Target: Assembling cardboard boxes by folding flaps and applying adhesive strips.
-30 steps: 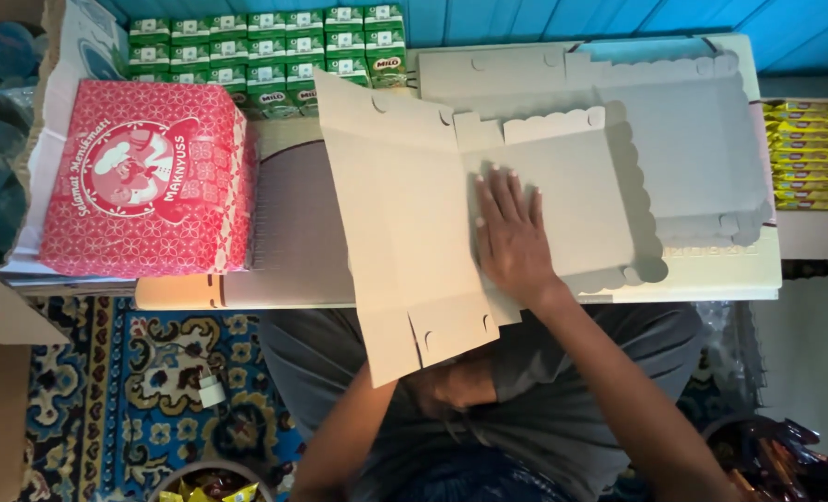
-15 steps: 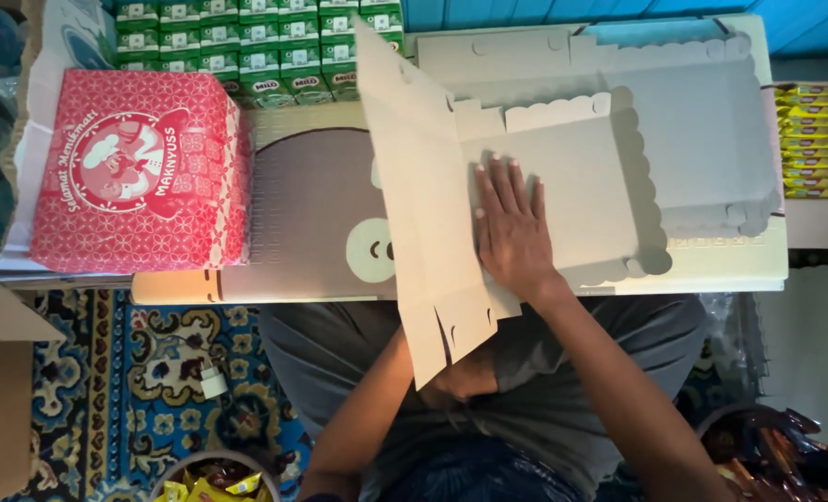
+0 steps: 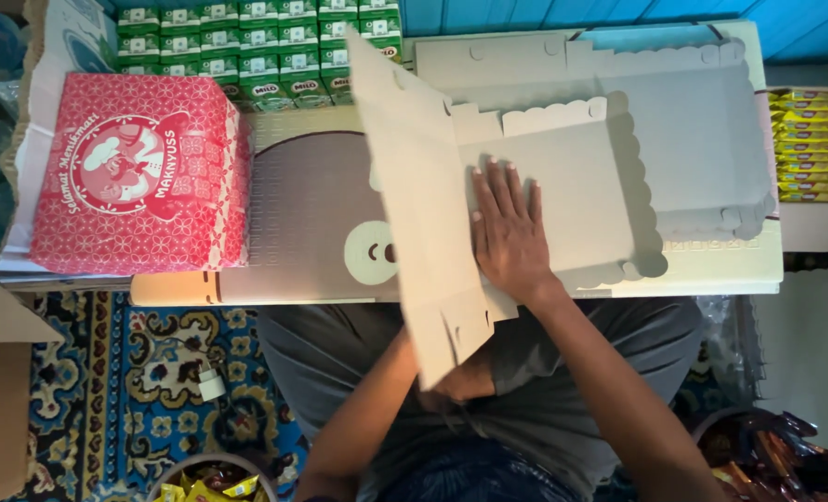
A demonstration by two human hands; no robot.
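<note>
pressing flat on the grey cardboard box blank (image 3: 563, 186) atop the low table (image 3: 311, 270), right hand (image 3: 510, 232) with fingers (image 3: 493, 186) spread open; raised side flap (image 3: 414, 204) just beside them; left hand (image 3: 456, 381) mostly hidden under the flap, grip unclear; red printed box (image 3: 139, 177) well apart.

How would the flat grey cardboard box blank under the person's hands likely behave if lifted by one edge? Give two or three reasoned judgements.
The cardboard blank is thin sheet, so it is probably light. One panel stands up from a crease while the right hand presses the rest flat, so it likely bends at its folds rather than staying rigid. Its scalloped edges may crumple if gripped hard.
</note>
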